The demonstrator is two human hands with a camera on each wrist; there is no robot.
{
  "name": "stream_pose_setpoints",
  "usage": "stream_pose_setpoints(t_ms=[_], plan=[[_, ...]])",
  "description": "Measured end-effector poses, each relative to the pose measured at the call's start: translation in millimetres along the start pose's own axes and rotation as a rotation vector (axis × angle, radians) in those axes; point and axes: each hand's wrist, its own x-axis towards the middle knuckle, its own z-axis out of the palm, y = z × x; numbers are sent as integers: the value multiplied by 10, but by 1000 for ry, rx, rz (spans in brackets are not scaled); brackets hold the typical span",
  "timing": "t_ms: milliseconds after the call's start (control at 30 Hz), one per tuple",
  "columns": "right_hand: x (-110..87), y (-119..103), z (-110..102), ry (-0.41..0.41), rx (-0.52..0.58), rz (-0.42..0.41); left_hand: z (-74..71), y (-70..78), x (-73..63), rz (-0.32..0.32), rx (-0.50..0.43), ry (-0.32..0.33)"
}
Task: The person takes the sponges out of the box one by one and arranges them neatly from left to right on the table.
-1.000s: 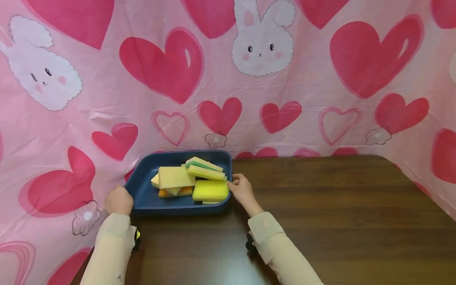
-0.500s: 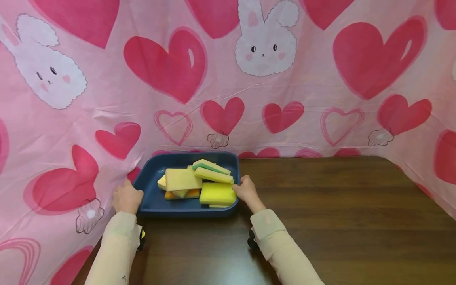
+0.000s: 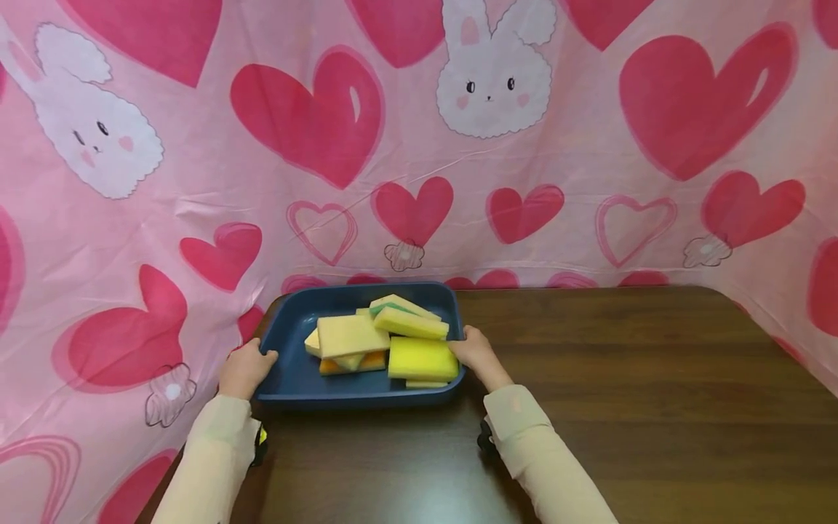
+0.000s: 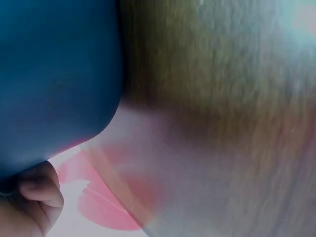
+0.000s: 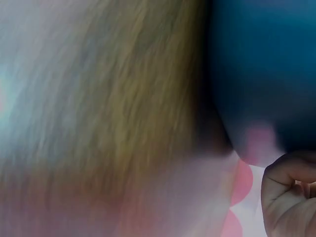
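A dark blue tray (image 3: 291, 364) with raised walls is near the table's back left in the head view. In it lie a sandwich-like stack (image 3: 351, 335) of pale yellow and orange layers, a bright yellow sponge-like block (image 3: 422, 358) and pale yellow slabs (image 3: 411, 322) with a green layer among them. My left hand (image 3: 245, 370) grips the tray's left rim. On the opposite side my right hand (image 3: 480, 356) holds the right rim, thumb over the edge. Both wrist views show the tray's blue outer wall (image 4: 59, 84) close up, with curled fingers at its edge.
The dark wooden table (image 3: 622, 393) stretches out to the right and in front of the tray. A pink cloth (image 3: 556, 160) printed with hearts and rabbits hangs behind the table and along its sides.
The tray has shifted right and slightly nearer, carried along by both hands. Its contents keep their arrangement. The background has also drifted slightly right in the head view.
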Motion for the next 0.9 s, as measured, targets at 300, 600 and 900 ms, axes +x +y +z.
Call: stream_pose_setpoints(t_ms=[300, 600, 900], plan=[[-38, 123, -204, -16, -2, 4, 137, 146, -28, -42, -8, -41], [-89, 266, -416, -54, -41, 33, 201, 367, -153, -35, -40, -107], [-178, 375, -631, -71, -107, 9, 295, 563, -235, -16, -43, -65]])
